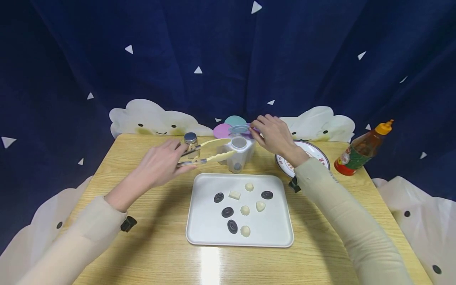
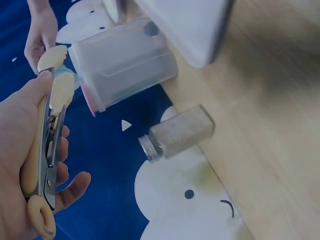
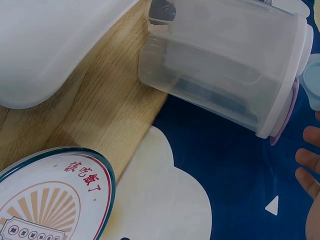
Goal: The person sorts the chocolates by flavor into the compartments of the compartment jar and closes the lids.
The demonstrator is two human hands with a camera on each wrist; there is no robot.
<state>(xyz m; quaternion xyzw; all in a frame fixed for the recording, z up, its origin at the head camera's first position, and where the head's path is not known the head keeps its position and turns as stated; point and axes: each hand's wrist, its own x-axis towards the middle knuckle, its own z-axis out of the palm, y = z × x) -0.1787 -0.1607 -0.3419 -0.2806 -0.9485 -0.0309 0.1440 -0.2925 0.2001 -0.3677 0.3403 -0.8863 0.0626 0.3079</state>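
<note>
My left hand holds a pair of tongs with cream-coloured tips, spread apart beside the mouth of a translucent storage container. Its round opening faces up, and a dark piece shows through the wall near the bottom. With its fingertips, my right hand pinches a light blue lid, raised above that opening. Other round lids, pink and teal, stand behind it. On a white tray in front lie several dark oval chocolates and several cream-white ones.
A small glass jar with a metal cap stands left of the container. Behind my right forearm is a printed plate. A red sauce bottle with an orange cap stands at the table's right. A dark blue curtain hangs behind.
</note>
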